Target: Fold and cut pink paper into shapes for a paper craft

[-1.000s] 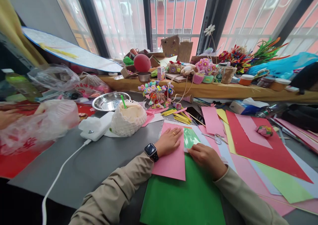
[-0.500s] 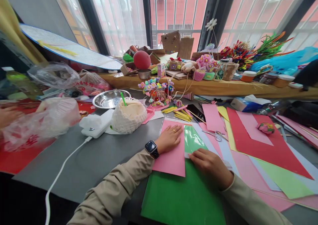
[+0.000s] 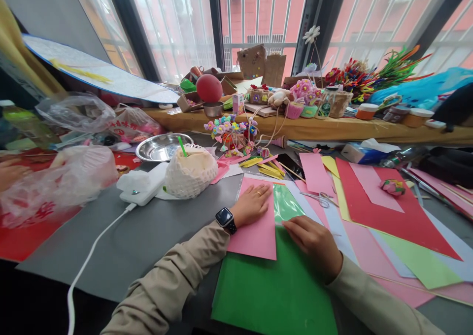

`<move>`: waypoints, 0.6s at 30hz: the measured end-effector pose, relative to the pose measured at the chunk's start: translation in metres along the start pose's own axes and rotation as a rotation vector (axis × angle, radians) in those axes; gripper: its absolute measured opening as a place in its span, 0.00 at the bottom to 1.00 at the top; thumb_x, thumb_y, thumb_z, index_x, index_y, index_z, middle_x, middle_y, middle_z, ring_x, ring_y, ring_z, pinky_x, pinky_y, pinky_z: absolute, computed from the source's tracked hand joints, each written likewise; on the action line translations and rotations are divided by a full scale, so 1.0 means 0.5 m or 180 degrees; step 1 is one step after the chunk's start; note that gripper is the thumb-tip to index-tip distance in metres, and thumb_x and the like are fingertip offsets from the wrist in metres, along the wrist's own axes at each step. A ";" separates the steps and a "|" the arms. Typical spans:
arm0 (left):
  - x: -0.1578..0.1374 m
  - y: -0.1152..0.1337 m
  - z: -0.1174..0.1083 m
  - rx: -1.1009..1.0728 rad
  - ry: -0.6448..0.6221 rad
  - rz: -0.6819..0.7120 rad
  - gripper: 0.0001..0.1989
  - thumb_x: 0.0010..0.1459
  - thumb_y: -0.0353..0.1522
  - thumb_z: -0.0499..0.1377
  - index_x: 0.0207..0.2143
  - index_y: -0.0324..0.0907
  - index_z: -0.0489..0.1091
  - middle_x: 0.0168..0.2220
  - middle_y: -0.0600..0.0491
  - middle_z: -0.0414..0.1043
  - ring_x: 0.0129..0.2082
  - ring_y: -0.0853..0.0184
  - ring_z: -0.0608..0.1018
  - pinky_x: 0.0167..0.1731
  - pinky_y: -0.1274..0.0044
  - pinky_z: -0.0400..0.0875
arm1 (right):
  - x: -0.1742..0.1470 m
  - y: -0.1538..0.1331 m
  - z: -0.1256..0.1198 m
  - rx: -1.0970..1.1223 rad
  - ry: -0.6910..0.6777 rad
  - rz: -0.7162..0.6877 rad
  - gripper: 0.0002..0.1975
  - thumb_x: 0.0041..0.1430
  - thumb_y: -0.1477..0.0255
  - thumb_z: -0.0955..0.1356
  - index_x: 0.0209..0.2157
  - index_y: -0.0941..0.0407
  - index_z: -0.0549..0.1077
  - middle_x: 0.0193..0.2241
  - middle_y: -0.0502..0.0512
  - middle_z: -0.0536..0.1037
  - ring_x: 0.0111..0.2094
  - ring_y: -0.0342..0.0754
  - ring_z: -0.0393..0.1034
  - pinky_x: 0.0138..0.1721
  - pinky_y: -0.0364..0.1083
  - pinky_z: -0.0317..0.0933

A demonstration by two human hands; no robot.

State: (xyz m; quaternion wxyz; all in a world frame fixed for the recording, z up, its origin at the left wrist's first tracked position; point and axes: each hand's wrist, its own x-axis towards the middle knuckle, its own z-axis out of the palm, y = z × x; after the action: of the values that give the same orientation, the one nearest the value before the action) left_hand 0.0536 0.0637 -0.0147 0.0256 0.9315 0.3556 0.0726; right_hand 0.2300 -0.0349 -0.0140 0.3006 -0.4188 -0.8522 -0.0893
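Note:
My left hand (image 3: 253, 206) lies flat, fingers stretched out, on a sheet of pink paper (image 3: 251, 241). That sheet rests over a larger green sheet (image 3: 273, 295). Just to the right of the pink paper, a glossy clear plastic film (image 3: 288, 202) covers the upper part of the green. My right hand (image 3: 314, 241) has its fingers pinched together at the film's lower edge. The fingertips partly hide that edge. Small scissors (image 3: 322, 199) lie on papers beyond my right hand.
Coloured papers, including a red sheet (image 3: 388, 202), spread to the right. A foam-netted coconut (image 3: 192, 172) with a green straw, a white charger (image 3: 142, 187) with cable and a steel plate (image 3: 162, 147) stand left. Behind runs a crowded ledge (image 3: 177, 123). Another person's hand (image 3: 13, 172) shows far left.
My right hand has shifted slightly up and to the right, and the lower edge of the clear film has moved up with it. My left hand stays flat on the pink paper.

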 end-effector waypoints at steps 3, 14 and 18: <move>0.000 -0.001 -0.001 0.0000 -0.0025 0.0005 0.23 0.57 0.33 0.39 0.55 0.37 0.45 0.57 0.49 0.45 0.56 0.65 0.50 0.52 0.67 0.44 | 0.001 -0.003 0.007 -0.0057 -0.0140 -0.0148 0.11 0.57 0.75 0.58 0.32 0.60 0.71 0.23 0.54 0.71 0.27 0.44 0.63 0.28 0.42 0.58; 0.001 0.002 -0.003 -0.0051 -0.0010 -0.0025 0.23 0.56 0.33 0.40 0.55 0.39 0.46 0.57 0.50 0.45 0.56 0.65 0.50 0.52 0.67 0.44 | -0.033 -0.017 -0.002 -0.0035 -0.0154 -0.0777 0.11 0.57 0.77 0.58 0.34 0.62 0.70 0.25 0.56 0.72 0.28 0.44 0.65 0.29 0.44 0.60; 0.001 0.000 -0.001 -0.0046 -0.0004 -0.0007 0.23 0.56 0.33 0.40 0.55 0.39 0.46 0.57 0.50 0.45 0.56 0.65 0.50 0.52 0.67 0.44 | -0.041 -0.034 -0.013 0.0088 -0.0164 -0.0904 0.13 0.58 0.77 0.55 0.35 0.63 0.69 0.26 0.57 0.73 0.29 0.45 0.66 0.29 0.44 0.61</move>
State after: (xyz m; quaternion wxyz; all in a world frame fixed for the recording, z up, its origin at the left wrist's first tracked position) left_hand 0.0541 0.0640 -0.0140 0.0326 0.9309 0.3561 0.0746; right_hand 0.2295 -0.0616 -0.0191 0.2687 -0.2920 -0.9115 -0.1085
